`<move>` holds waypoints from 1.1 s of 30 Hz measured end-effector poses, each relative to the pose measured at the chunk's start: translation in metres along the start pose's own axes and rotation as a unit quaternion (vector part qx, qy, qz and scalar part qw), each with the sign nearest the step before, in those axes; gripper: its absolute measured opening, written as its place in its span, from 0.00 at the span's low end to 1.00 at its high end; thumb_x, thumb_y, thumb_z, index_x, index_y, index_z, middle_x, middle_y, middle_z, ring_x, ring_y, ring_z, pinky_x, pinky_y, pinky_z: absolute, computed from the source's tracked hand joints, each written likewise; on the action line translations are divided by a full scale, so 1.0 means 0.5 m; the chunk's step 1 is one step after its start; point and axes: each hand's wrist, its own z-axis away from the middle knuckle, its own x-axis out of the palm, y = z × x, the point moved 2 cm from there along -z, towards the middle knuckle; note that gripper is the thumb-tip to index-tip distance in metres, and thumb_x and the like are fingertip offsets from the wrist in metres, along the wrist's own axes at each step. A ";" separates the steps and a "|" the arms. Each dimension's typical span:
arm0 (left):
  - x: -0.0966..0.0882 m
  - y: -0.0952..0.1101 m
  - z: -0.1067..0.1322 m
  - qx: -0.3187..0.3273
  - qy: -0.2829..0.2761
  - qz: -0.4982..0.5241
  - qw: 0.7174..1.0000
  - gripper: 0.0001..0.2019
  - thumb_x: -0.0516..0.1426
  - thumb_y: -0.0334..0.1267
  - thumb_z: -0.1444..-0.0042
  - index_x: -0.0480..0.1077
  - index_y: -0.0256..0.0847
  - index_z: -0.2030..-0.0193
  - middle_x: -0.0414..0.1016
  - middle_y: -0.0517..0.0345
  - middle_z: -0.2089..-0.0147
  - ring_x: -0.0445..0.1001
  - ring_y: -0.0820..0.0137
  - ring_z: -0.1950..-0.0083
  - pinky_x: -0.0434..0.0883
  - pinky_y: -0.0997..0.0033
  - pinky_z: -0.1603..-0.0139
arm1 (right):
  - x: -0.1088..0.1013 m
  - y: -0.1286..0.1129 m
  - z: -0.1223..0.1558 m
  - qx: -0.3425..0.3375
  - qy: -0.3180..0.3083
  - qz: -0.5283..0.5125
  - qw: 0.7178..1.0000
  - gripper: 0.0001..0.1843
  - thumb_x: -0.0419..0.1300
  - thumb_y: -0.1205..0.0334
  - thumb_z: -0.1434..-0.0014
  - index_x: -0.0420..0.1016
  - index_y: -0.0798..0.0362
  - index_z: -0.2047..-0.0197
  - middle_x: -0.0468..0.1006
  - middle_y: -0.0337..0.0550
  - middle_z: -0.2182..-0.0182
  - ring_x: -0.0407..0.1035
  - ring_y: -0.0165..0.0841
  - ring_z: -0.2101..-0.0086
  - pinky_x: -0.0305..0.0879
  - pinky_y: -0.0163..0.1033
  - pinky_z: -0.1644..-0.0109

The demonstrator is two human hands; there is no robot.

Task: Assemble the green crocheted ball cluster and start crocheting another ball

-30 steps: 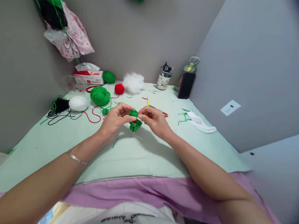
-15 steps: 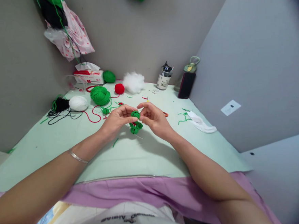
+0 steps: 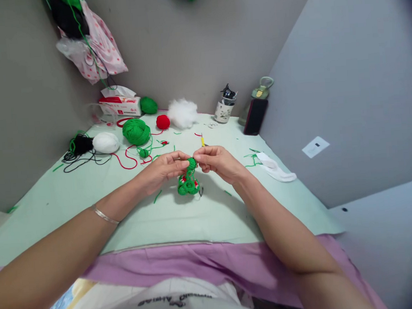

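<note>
A small green crocheted piece [image 3: 188,186] with red and white bits hangs between my hands, just above the table. My left hand [image 3: 168,168] pinches its round top from the left, thumb and fingers closed on it. At the right side of that top is my right hand [image 3: 218,162], its thumb and forefinger pressed together; whether they grip the crochet itself or a thin thread or needle is too small to make out. A short dark strand [image 3: 201,191] shows beside the lower right of the piece. Behind my right hand a yellow-handled tool [image 3: 202,141] lies partly covered.
Balls of green yarn [image 3: 136,132], white yarn [image 3: 106,142] and red yarn [image 3: 163,122] lie at the back left, near a tissue box [image 3: 121,106]. White stuffing [image 3: 182,113], a pen jar [image 3: 223,111] and a phone [image 3: 256,117] stand along the back. A white cloth strip [image 3: 275,167] lies right.
The green piece has turned and now hangs lower, showing more of its red and white parts. My right hand has moved slightly right and down, fingers still pinched.
</note>
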 end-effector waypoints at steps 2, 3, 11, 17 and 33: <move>0.000 -0.004 -0.001 0.004 -0.010 -0.012 1.000 0.15 0.68 0.46 0.48 0.75 0.40 0.59 0.76 0.56 0.61 0.73 0.69 0.61 0.69 0.68 0.58 | 0.004 0.007 0.000 0.054 -0.017 -0.047 0.997 0.15 0.73 0.54 0.54 0.78 0.56 0.70 0.71 0.34 0.78 0.59 0.22 0.78 0.56 0.31 0.73; 0.001 -0.006 -0.001 0.004 -0.016 -0.017 1.000 0.15 0.68 0.47 0.47 0.75 0.40 0.59 0.76 0.56 0.62 0.73 0.69 0.61 0.68 0.68 0.59 | 0.007 0.010 0.000 0.071 -0.021 -0.062 0.995 0.14 0.73 0.55 0.54 0.78 0.56 0.70 0.70 0.33 0.80 0.59 0.22 0.78 0.56 0.31 0.74; 0.017 -0.010 0.000 -0.009 -0.010 0.002 1.000 0.18 0.70 0.46 0.50 0.70 0.41 0.60 0.76 0.58 0.66 0.78 0.67 0.64 0.69 0.68 0.63 | -0.040 0.033 -0.037 0.014 0.163 -0.181 0.970 0.10 0.71 0.66 0.57 0.73 0.56 0.74 0.71 0.32 0.80 0.60 0.19 0.80 0.57 0.27 0.77; 0.026 -0.012 0.004 -0.053 -0.050 0.030 0.997 0.17 0.69 0.45 0.50 0.73 0.42 0.56 0.75 0.57 0.61 0.77 0.67 0.62 0.72 0.65 0.61 | -0.027 0.015 -0.024 0.032 0.112 -0.204 0.972 0.12 0.69 0.61 0.48 0.69 0.52 0.66 0.80 0.37 0.68 0.76 0.27 0.69 0.69 0.29 0.69; 0.016 -0.024 -0.003 -0.067 -0.014 0.024 0.997 0.12 0.65 0.42 0.46 0.74 0.40 0.57 0.71 0.58 0.62 0.73 0.72 0.67 0.70 0.71 0.65 | 0.004 0.004 -0.009 0.013 0.040 -0.140 0.989 0.15 0.71 0.60 0.50 0.77 0.54 0.60 0.78 0.37 0.71 0.66 0.24 0.72 0.62 0.30 0.70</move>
